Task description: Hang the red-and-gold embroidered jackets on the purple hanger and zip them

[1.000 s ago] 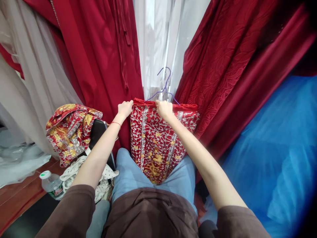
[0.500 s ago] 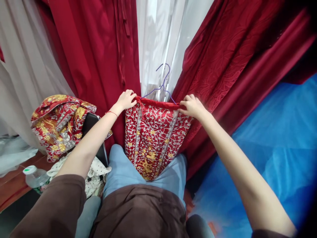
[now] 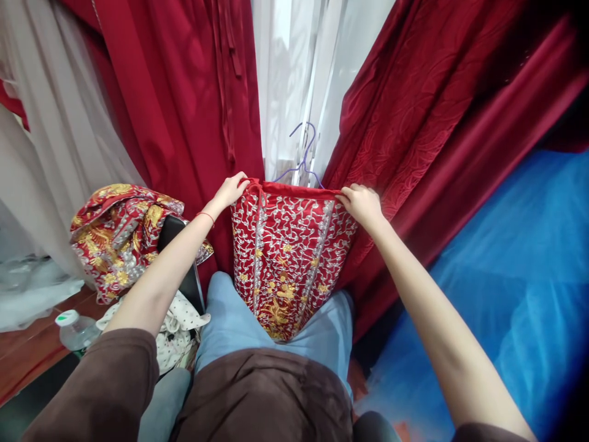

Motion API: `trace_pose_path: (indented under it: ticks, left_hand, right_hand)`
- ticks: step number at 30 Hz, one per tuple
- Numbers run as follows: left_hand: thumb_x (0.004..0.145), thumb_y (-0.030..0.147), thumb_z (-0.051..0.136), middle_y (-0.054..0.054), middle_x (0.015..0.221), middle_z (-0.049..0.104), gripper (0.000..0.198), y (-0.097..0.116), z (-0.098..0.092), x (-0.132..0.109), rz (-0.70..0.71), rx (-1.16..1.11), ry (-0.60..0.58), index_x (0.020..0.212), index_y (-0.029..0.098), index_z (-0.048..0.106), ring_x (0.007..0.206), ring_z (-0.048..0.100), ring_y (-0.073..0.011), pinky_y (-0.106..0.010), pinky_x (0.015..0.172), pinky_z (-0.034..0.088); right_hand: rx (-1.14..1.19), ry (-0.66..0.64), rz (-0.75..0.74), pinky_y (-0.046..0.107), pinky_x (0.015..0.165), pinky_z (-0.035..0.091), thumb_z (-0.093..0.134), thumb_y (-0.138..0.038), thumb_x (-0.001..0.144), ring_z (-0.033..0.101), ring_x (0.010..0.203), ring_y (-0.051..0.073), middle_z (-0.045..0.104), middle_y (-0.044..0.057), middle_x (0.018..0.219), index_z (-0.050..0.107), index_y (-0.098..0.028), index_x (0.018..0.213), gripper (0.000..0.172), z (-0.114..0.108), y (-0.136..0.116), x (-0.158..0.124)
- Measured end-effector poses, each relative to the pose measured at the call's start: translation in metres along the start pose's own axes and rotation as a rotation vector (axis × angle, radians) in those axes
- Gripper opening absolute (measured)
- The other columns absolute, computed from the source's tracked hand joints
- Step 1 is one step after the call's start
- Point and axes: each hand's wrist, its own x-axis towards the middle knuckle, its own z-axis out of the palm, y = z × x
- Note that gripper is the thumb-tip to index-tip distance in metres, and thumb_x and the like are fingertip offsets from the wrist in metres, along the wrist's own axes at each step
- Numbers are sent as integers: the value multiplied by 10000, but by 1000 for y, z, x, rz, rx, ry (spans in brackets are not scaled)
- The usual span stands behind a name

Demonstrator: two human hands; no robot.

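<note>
A red skirt (image 3: 294,245) with silver and gold embroidery hangs spread in front of my knees, its plain red waistband at the top. My left hand (image 3: 233,189) pinches the left end of the waistband, near a small tied red cord. At the other end, my right hand (image 3: 361,202) grips the band between thumb and fingers. A purple wire hanger (image 3: 304,161) rises from behind the waistband with its hook upward; its lower part is hidden by the cloth.
On my left, a red and gold embroidered garment (image 3: 124,239) drapes over a dark chair back. Below it are a dotted white cloth (image 3: 177,331) and a clear bottle (image 3: 78,331). Red curtain-like fabric (image 3: 184,92) hangs ahead, and blue tulle (image 3: 515,276) spreads on the right.
My hands have drawn slightly apart, and the waistband is stretched wider and straighter. The hanger has sunk a little lower behind the band.
</note>
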Motion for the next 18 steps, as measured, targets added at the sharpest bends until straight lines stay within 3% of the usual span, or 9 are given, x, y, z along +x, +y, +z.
trace_pose_path:
  ticks: [4,7,9,12,15,18]
  left_hand:
    - [906,342,609,-34,826,646,286,-6,1,-1,-119,-151,-19,1113,153,552,697,590,-154,-251,690,452]
    - [918,382,590,-59,876,672,360,-11,-11,-7,-112,-119,-151,1180,145,527,742,628,-174,-258,705,471]
    - [893,388,615,-87,928,699,324,-16,-26,-11,-104,3,-285,1113,151,583,828,662,-207,-279,777,489]
    - [806,408,704,-163,1065,713,320,-29,-60,-16,-213,356,-439,977,140,662,1045,662,-316,-382,942,478]
    - [750,541,738,-262,1241,645,535,-49,-109,-27,-424,682,-380,1032,91,677,1260,543,-436,-511,1043,413]
    - [804,636,632,-294,1328,579,707,-72,-167,-51,-612,669,-317,1156,23,609,1309,487,-439,-491,1037,414]
  right_hand:
    - [27,22,-32,407,856,406,411,-336,981,577,1023,306,655,191,1125,625,-140,1145,333,4,-3,-5]
    - [32,25,-82,448,900,383,430,-355,952,556,1039,323,632,209,1157,550,-107,1235,395,11,-19,-10]
    - [3,13,-61,469,921,363,432,-356,939,549,1032,329,631,222,1135,530,-74,1245,427,18,-33,-14]
    - [-47,42,27,493,943,336,400,-306,935,539,1027,333,630,238,1101,523,-35,1234,422,30,-53,-18]
    - [-65,81,67,498,946,322,368,-290,939,530,1005,328,630,235,1079,536,-30,1202,406,38,-61,-18]
    - [-68,97,70,493,943,310,362,-305,939,518,978,320,627,229,1059,549,-30,1170,405,41,-59,-16]
